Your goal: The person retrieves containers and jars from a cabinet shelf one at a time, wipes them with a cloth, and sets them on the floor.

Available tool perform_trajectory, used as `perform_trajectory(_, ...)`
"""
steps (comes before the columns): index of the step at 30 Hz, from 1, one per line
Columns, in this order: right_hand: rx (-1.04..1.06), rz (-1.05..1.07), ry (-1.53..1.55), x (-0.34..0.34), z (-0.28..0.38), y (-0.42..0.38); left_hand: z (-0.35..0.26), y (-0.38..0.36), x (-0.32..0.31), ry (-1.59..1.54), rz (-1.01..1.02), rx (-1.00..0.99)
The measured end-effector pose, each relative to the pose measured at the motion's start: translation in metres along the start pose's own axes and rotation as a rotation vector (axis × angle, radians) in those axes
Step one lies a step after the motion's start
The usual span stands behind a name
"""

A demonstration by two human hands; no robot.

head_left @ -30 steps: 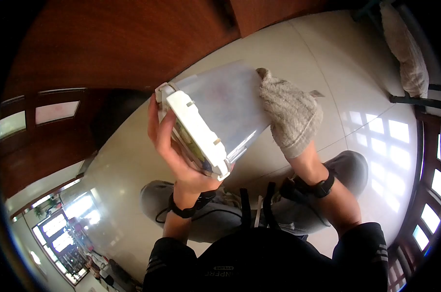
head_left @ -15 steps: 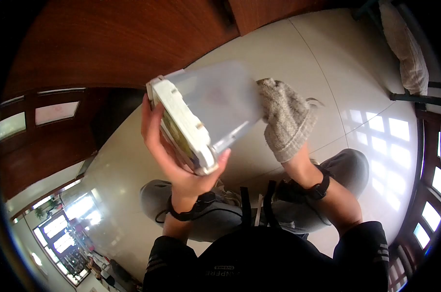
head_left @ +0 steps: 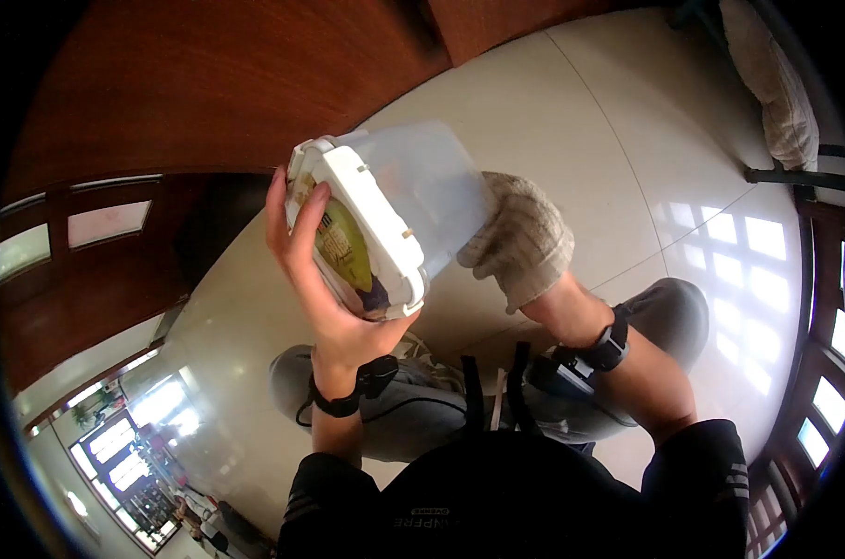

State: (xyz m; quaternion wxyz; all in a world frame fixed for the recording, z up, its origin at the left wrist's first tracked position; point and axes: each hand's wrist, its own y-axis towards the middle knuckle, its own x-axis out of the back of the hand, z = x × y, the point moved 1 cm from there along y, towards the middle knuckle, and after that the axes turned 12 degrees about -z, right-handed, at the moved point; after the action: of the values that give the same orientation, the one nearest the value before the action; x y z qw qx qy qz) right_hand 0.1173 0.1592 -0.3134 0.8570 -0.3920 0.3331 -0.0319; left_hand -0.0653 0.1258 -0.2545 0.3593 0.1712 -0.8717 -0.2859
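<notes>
My left hand grips a clear plastic storage container by its white-rimmed lid end, fingers spread along one side and the thumb side at the lower edge. The container is tilted on its side in mid-air. On the lid is a printed label with a green shape. A grey-beige fabric cleaning mitt covers my right hand. The mitt rests against the container's base end, and my fingers inside it are hidden.
Shiny cream floor tiles lie below. My crossed legs are under the arms. A dark wooden cabinet stands ahead. At the upper right is a dark-framed seat with a pale cushion.
The mitt has moved left and slightly down, from the container's far corner onto its base end. The container has turned a little, showing more of the lid label.
</notes>
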Motion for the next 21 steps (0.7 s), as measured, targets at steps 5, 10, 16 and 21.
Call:
perform_trajectory(5, 0.061, 0.305, 0.131, 0.025, -0.003, 0.009, -0.001, -0.001, 0.009, -0.032, -0.014, -0.030)
perform_trajectory(10, -0.143, 0.587, 0.339, 0.027, 0.021, 0.012, -0.010, -0.016, 0.014, -0.115, -0.014, -0.019)
perform_trajectory(16, 0.420, 0.435, -0.183, 0.029, 0.030, -0.010, -0.009, -0.003, 0.022, 0.006, 0.006, -0.238)
perform_trajectory(21, 1.226, 0.442, -0.905, 0.040, 0.019, -0.004, -0.015, -0.009, 0.028, 0.308, -0.114, -0.131)
